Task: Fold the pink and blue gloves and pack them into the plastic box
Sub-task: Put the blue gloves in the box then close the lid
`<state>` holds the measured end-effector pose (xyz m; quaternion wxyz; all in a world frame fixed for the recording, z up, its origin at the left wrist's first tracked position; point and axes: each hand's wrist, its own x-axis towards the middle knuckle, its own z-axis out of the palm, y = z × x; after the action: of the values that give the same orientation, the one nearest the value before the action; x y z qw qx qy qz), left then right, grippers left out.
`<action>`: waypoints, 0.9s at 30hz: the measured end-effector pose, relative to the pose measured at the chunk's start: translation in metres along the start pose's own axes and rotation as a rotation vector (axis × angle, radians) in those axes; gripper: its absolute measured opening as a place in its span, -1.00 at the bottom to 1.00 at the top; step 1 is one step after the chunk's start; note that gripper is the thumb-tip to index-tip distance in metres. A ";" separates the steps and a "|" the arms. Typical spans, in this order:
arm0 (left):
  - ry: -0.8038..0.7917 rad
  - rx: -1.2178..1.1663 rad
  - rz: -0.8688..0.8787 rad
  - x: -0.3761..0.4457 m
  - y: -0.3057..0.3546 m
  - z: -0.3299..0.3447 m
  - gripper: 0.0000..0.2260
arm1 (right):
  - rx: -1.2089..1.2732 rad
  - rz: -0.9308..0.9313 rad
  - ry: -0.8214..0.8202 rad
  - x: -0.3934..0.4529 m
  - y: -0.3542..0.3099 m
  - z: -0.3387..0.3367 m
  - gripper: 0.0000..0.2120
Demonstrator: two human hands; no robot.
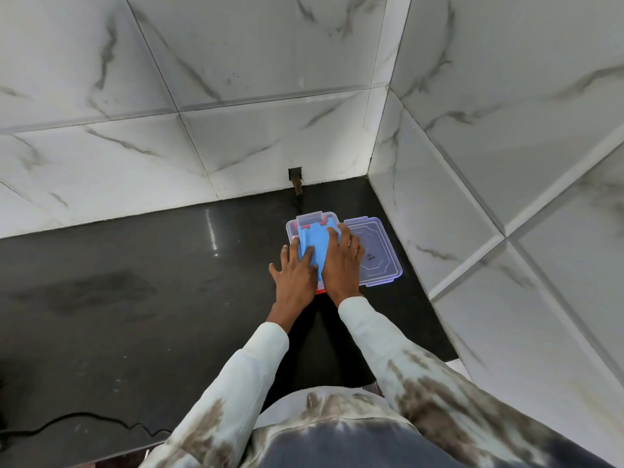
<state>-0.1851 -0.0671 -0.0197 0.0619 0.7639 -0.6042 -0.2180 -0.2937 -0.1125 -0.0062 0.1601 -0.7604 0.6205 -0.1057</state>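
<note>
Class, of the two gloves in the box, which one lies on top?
The blue glove lies on top, pressed by both hands; the pink glove only peeks out beneath it at the box's far edge.

Scene is reading bright and evenly lit; diffuse light, source not visible. The marble wall tiles (236, 96) are showing soft sheen rather than hard glare. The dark polished table (135, 282) is reflecting a thin vertical streak of light (212, 231) near its far edge, with a dull smudged patch left of centre. Shadows are lying soft and short under the forearms. Wide-angle distortion is bending tile joints toward the frame edges. Focus is holding sharp at centre; the sleeves (439, 383) at the bottom are looking slightly soft.
</note>
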 end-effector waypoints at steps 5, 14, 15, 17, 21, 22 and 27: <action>-0.044 0.017 -0.036 0.010 0.007 -0.005 -0.22 | -0.147 -0.217 -0.147 0.003 0.004 0.006 -0.22; -0.041 0.158 -0.090 0.019 0.010 -0.004 -0.12 | -0.184 -0.147 -0.406 0.018 0.007 0.005 -0.20; -0.039 0.170 -0.099 0.020 0.009 -0.005 -0.12 | -0.172 -0.142 -0.419 0.019 0.007 0.005 -0.19; -0.023 0.162 -0.128 0.020 0.009 -0.006 -0.13 | -0.160 -0.132 -0.445 0.020 0.006 0.005 -0.19; -0.030 0.149 -0.181 0.020 0.012 -0.007 -0.19 | -0.188 -0.130 -0.526 0.024 0.005 0.005 -0.19; -0.044 0.154 -0.187 0.021 0.012 -0.009 -0.21 | -0.187 -0.126 -0.549 0.025 0.005 0.005 -0.18; -0.101 0.052 -0.157 0.019 0.009 -0.017 -0.19 | -0.175 -0.114 -0.573 0.027 0.003 0.001 -0.14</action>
<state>-0.1833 -0.0909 -0.0060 -0.0057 0.7983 -0.5502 -0.2449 -0.2901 -0.1397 -0.0088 0.2565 -0.8037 0.5131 0.1582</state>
